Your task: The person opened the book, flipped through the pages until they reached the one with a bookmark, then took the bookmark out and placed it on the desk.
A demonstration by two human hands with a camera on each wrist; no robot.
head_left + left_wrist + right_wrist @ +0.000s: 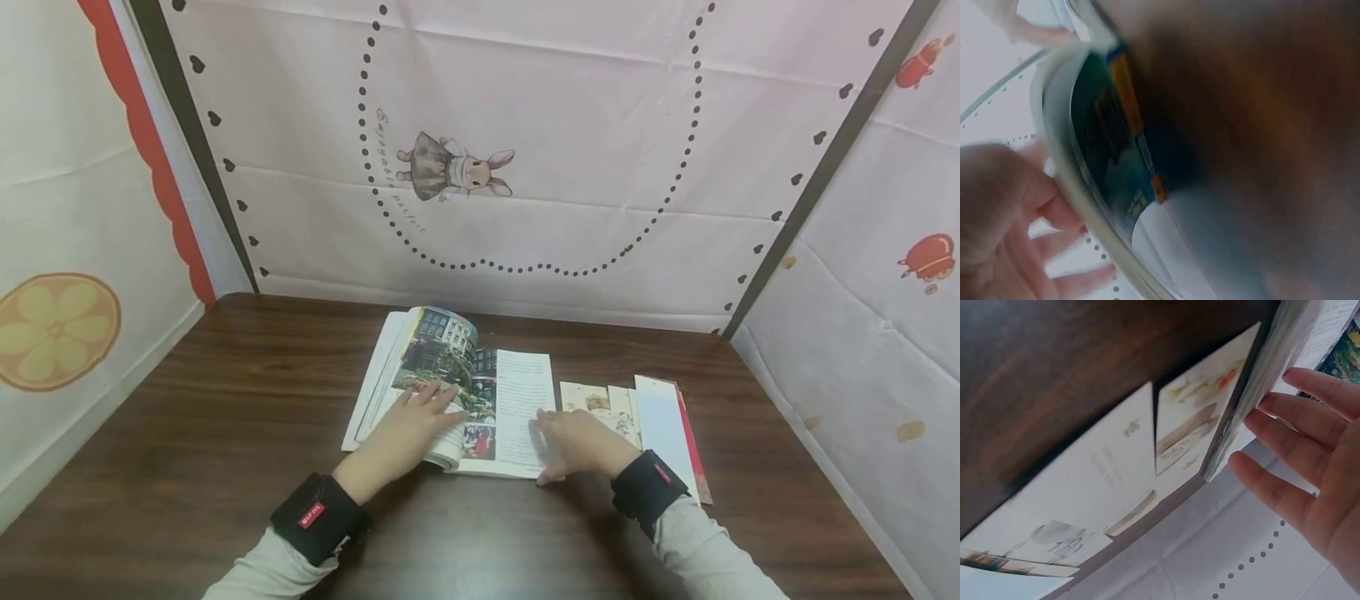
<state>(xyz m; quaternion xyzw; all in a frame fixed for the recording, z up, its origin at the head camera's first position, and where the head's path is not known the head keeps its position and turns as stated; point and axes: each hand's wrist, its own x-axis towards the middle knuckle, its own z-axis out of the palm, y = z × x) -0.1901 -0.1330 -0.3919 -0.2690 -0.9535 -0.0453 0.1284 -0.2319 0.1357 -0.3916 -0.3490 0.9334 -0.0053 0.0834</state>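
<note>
An open book (521,408) with colour photographs and printed text lies on the table. Its left-hand pages (435,346) bulge upward in a curve. My left hand (405,429) rests on these pages with its fingers spread. In the left wrist view, that hand (1004,231) lies against the bent pages, which are blurred. My right hand (581,442) touches the outer part of the right page. The right wrist view shows its fingers (1291,440) extended and apart at the edge of the book.
Illustrated cream cards (596,400) lie just right of the book, partly behind my right hand. Beside them are a pale blue-white card (663,425) and a red-edged item beneath it. The brown wooden table (187,433) is enclosed by printed cloth walls (585,158).
</note>
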